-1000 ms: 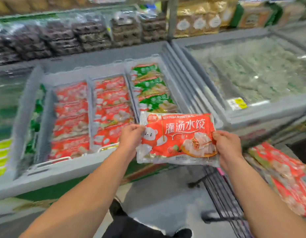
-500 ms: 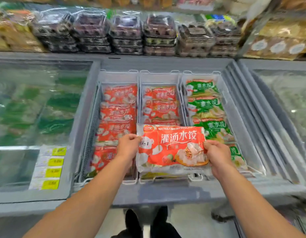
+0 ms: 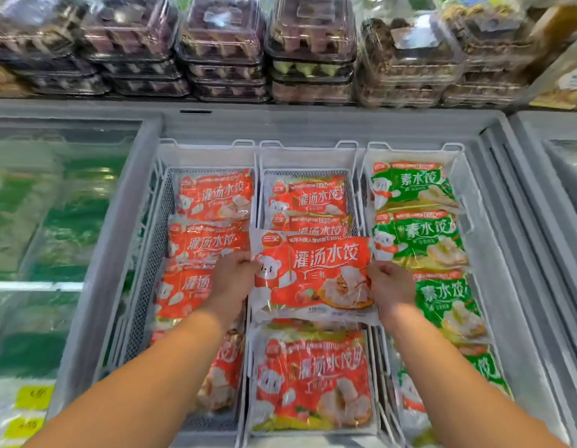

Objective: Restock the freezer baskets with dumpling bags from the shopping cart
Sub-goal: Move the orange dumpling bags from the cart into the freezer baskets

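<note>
A red dumpling bag [image 3: 316, 276] hangs flat over the middle freezer basket [image 3: 308, 156]. My left hand [image 3: 230, 282] grips its left edge and my right hand [image 3: 390, 291] grips its right edge. Below it in that basket lie more red bags [image 3: 313, 379], some partly hidden by the held bag. The left basket [image 3: 161, 221] holds several red bags [image 3: 212, 195]. The right basket [image 3: 410, 151] holds green dumpling bags [image 3: 413, 185]. The shopping cart is out of view.
The open chest freezer has a grey rim [image 3: 280, 124]. A closed glass lid [image 3: 54, 205] covers the freezer section on the left, with yellow price tags [image 3: 31, 396] at its front. Stacked clear egg cartons [image 3: 310, 50] line the shelf behind.
I have turned from the cart to the freezer and leaned in. Both hands carried the red bag forward, from the front rim to over the middle basket.
</note>
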